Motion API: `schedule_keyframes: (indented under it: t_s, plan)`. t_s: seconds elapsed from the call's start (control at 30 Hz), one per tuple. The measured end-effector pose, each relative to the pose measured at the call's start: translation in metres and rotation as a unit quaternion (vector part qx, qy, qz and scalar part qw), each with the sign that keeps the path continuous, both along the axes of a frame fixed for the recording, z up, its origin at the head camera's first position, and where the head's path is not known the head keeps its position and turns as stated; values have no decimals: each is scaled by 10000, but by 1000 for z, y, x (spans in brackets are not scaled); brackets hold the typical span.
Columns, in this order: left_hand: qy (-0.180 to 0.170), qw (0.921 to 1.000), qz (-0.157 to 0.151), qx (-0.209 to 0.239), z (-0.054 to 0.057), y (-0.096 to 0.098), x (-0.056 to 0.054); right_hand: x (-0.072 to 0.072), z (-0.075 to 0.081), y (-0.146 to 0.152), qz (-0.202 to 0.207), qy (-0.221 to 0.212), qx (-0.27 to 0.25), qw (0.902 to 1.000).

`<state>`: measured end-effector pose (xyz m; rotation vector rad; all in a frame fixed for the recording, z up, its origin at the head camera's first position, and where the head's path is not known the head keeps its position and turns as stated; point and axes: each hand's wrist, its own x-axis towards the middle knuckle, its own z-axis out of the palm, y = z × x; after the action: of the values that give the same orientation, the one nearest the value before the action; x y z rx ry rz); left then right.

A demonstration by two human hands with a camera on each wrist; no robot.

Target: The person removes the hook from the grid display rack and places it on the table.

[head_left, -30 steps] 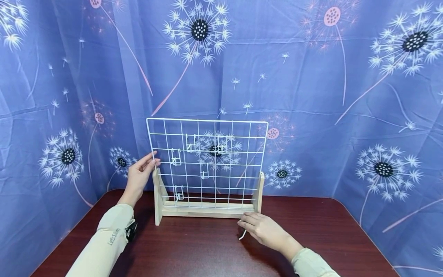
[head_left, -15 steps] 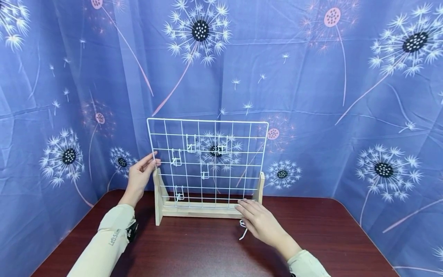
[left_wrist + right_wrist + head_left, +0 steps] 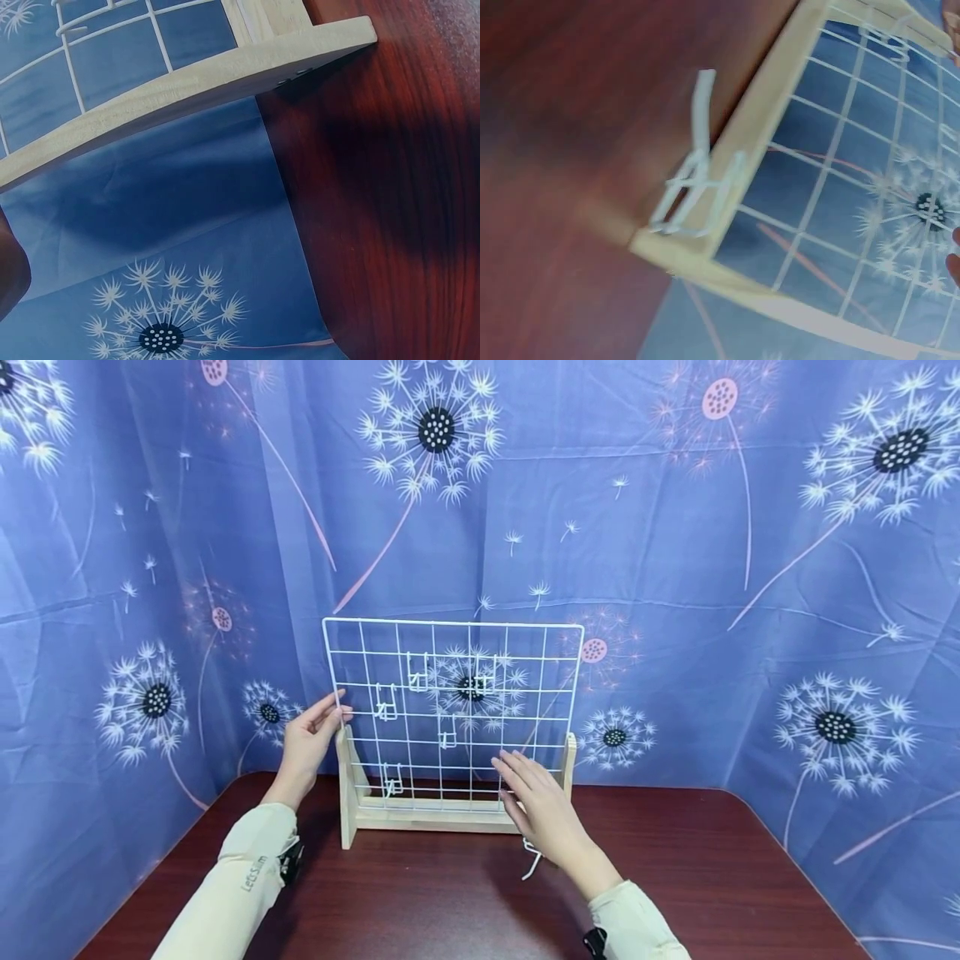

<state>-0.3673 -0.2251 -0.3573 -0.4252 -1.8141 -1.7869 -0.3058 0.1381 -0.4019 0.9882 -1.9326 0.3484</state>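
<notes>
Grid [image 3: 453,623] of white wire, centre of my head view, standing up in its wooden stand [image 3: 435,821] towards the back of the table. On the left side, I see the left hand [image 3: 306,750] pinching the grid's edge wire between thumb and fingers, just above the top of the wooden side piece. Over to the right, the right hand [image 3: 543,806] is in front of the lower right of the grid, fingers stretched out and slightly bent, thumb apart from them, nothing in its grasp. Whether its fingertips touch the wires, I cannot tell from here.

Five white hooks [image 3: 386,712] hang on the mesh: two side by side high near the middle, one to their left and a little lower, one below the pair, one near the bottom at the left. And a loose hook [image 3: 698,159], my right wrist view has it clearly, sits beside the front of the stand's base at its right end; seen from the head, it peeks out beneath the right hand, its long arm reaching forward over the table.

Under it all, dark reddish table [image 3: 420,893], wood-grained. Behind, a blue curtain [image 3: 637,527] printed with white and pink dandelions. Pale sleeves [image 3: 217,902] cover both forearms, and I catch a black device [image 3: 291,862] at the left wrist.
</notes>
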Motion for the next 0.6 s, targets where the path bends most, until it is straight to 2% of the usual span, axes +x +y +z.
schedule_keyframes:
  t_s: [0.2,0.43,0.6]
  plan:
    - [-22,9999,-23,150,0,1,1,-5,22,-11,11,138,-427,9990]
    - [-15,9999,-106,134,14,8,17,-7,45,-16,-13,233,-482,9986]
    - [-25,9999,-97,88,16,9,20,-9,59,-18,-32,387,-506,9980]
